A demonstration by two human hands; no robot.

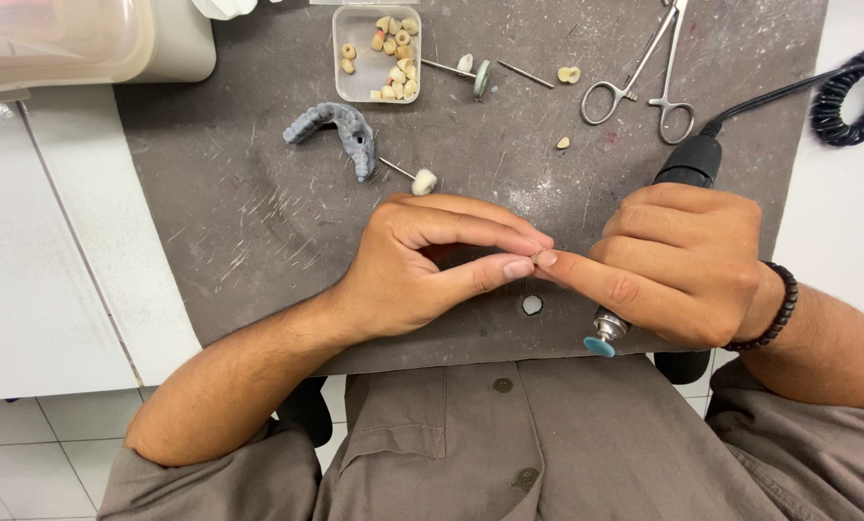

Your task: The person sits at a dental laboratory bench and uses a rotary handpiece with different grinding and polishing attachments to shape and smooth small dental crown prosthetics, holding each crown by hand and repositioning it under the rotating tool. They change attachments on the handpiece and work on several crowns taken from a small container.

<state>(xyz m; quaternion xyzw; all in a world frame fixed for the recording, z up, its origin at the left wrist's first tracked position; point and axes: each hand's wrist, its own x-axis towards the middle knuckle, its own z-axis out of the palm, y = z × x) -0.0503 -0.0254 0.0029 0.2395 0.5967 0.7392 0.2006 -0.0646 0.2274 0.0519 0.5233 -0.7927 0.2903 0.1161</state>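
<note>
While the right hand (pixel 678 265) grips a rotary handpiece (pixel 688 164), left hand (pixel 422 265) fingertips pinch something, perhaps tiny.

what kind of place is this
Probably a dental lab bench: a grey dental arch model, a clear tray of tooth-coloured crowns, and a rotary handpiece held in the right hand.

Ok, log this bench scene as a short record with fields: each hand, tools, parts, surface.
left hand: fingertips pinched together, meeting right fingertips
right hand: holds handpiece, blue disc pointing down
tools: forceps, felt point
parts: grey jaw model, tray of small teeth
surface: scratched grey mat
</note>
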